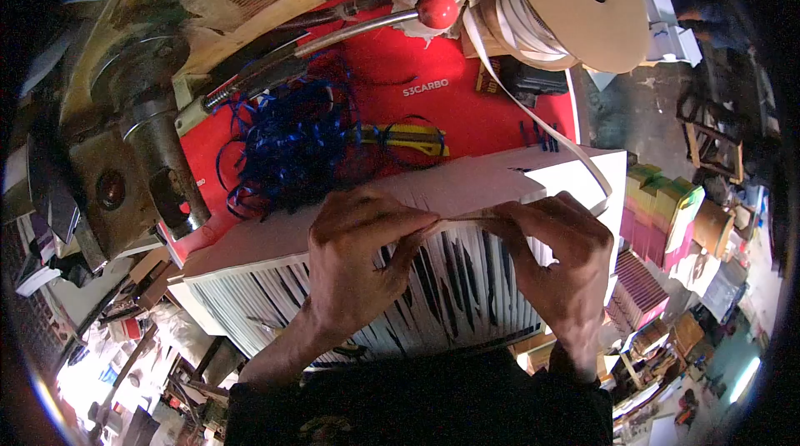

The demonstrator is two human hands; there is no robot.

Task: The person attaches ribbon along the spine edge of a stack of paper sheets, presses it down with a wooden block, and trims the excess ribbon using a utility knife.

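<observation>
My left hand (360, 244) pinches one end of a short taut stretch of narrow white ribbon between thumb and fingertips. Facing it, my right hand (560, 248) grips the same ribbon, thumb and fingers pressed together. From the right hand the white ribbon (546, 127) runs up to a large cardboard spool (550, 4) at the top right. Both hands are over a long row of thin white booklets or sheets (454, 288) packed side by side, their edges facing me. A pale board or paper lies along the row's far side.
A red sheet (417, 117) lies beyond the row, bearing a tangle of dark blue ribbon (292, 133), a yellow cutter (408, 139) and a black object (537, 77). A lever with a red knob (437, 10) reaches across it. A metal machine (150, 146) stands left; coloured paper stacks (658, 221) are right.
</observation>
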